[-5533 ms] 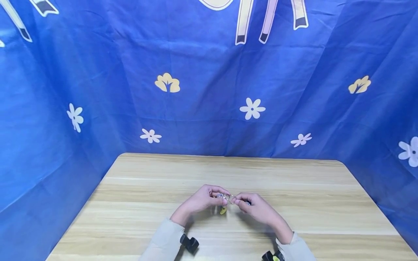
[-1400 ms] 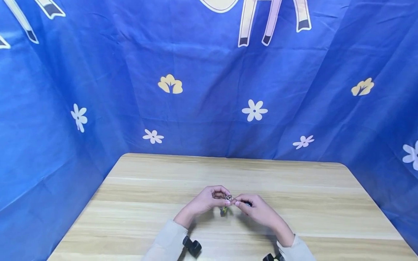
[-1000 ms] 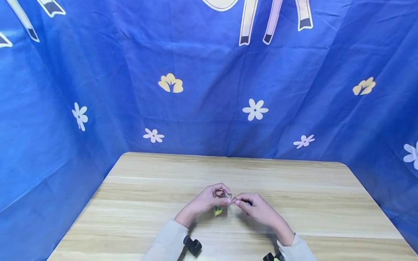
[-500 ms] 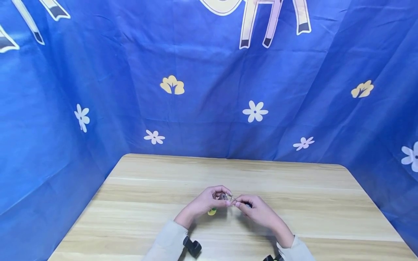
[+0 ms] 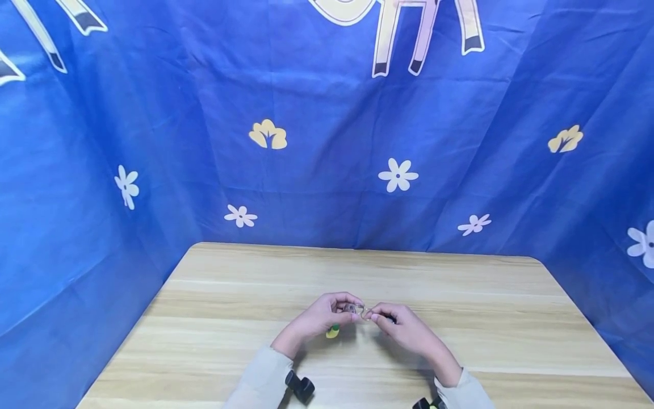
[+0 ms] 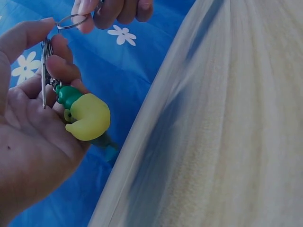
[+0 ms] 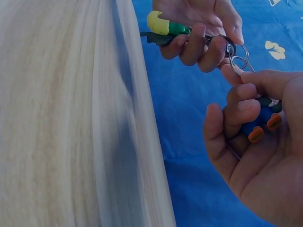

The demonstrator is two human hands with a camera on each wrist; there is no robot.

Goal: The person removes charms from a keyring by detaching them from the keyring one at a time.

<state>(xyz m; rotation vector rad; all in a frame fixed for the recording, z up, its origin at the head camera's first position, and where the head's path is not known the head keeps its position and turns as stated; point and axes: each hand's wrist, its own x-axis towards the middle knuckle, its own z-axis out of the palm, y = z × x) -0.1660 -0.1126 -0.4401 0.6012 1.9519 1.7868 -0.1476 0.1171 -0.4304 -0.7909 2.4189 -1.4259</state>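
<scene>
Above the middle of the table, my left hand (image 5: pixel 322 312) grips a bunch of keys. A flat metal key (image 6: pixel 44 78) shows edge-on at its fingers in the left wrist view. From the bunch hang a yellow charm (image 6: pixel 91 117) with a green top (image 6: pixel 69 96) and a darker charm, partly hidden behind. My right hand (image 5: pixel 406 328) pinches a thin metal key ring (image 7: pixel 240 58) between thumb and index finger. At least two loops overlap between the hands; whether they are linked is unclear. A blue figure charm (image 7: pixel 263 118) with orange feet sits within the right hand's curled fingers.
The wood-grain table (image 5: pixel 245 284) lies under both hands. A blue cloth (image 5: pixel 327 187) with printed flowers and animal legs surrounds its back and sides. Black wrist cameras (image 5: pixel 300 386) are strapped over pale sleeves (image 5: pixel 260 375).
The yellow charm has shifted left beneath the left hand, where it hung nearer the fingertips before. The loops between the fingertips have turned slightly. Both hands keep nearly the same place.
</scene>
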